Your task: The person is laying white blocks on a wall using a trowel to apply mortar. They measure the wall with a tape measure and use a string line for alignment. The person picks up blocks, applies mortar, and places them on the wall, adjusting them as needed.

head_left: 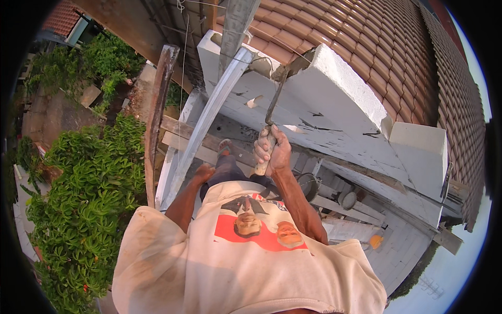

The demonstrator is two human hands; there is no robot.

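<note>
My right hand [273, 150] is closed round the pale, worn handle of a trowel [275, 100]. The trowel's long thin shank points up and away from me. Its blade end, with grey mortar about it, is at the gap between two white wall blocks [345, 86] [230, 65] along the roof edge. My left hand [204, 173] hangs low by my dark trouser leg, close to a pale metal-like upright [206, 125]. Its fingers are mostly hidden, so I cannot tell what, if anything, they touch.
Brown roof tiles [361, 47] rise behind the blocks. A weathered wooden post [158, 120] and planks [198, 138] stand left of me. Round buckets [347, 200] sit below at the right. Far down on the left are leafy trees [94, 204] and ground.
</note>
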